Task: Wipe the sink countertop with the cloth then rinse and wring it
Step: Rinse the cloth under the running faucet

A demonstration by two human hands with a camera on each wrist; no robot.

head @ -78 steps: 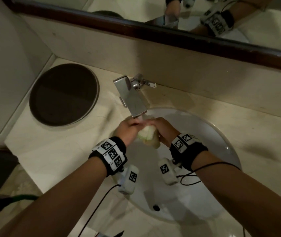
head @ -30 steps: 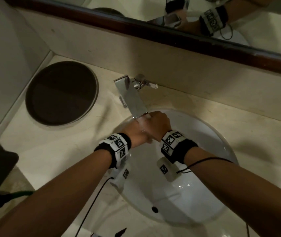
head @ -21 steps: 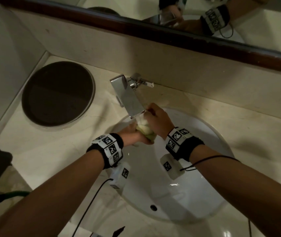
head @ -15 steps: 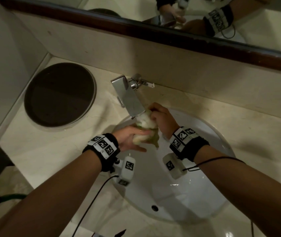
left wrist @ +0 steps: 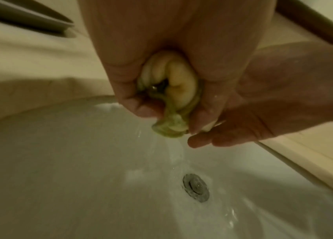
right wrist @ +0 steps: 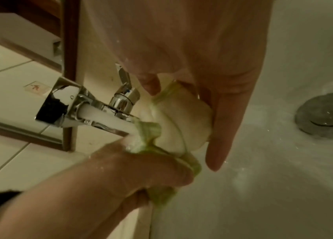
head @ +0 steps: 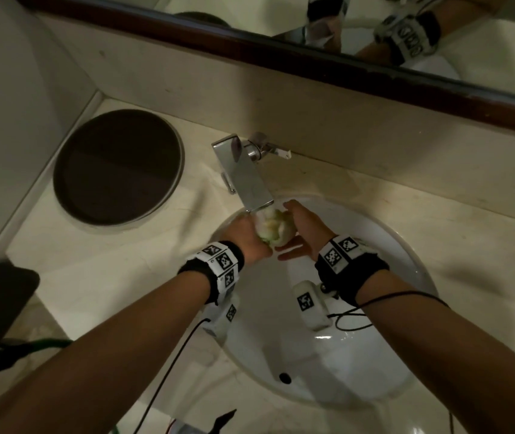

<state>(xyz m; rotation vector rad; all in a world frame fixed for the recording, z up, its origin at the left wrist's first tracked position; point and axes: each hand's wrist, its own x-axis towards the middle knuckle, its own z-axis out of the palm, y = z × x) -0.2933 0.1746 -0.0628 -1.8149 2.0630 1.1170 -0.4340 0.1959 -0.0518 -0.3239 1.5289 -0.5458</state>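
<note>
Head view: since half a second ago the left hand (head: 247, 238) has closed into a fist round the cloth (head: 271, 226) under the tap (head: 247, 178); the right hand (head: 304, 231), fingers straight, cups it. Rinsing seems to be turning into wringing.

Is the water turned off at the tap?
No, a white stream runs from the faucet straight onto the cloth.
</note>
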